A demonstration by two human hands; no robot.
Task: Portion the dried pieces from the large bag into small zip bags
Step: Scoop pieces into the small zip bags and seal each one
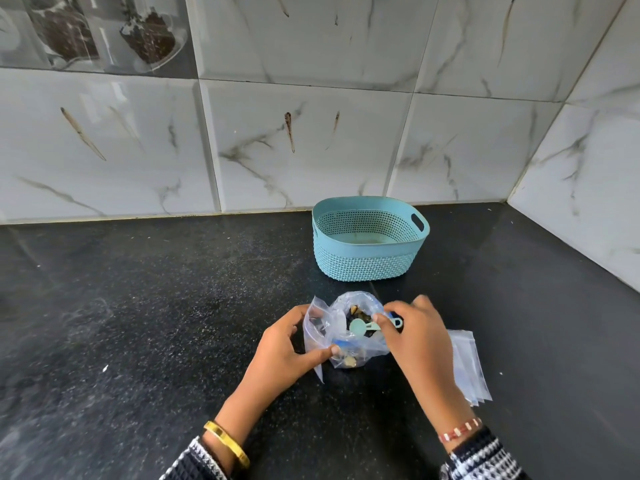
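Lg bag (346, 327) betw both hands' fingers (329, 351)

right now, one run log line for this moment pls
left hand: holds large bag open | right hand: grips green scoop at bag mouth | small zip bags: stacked right | basket: behind

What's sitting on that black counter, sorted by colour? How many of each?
Teal or light blue-green: 2, the basket and the small scoop held in the right hand
Clear plastic: 2, the large bag steadied by the left hand, and one stack of small zip bags (number in the stack cannot be told)
Total: 4
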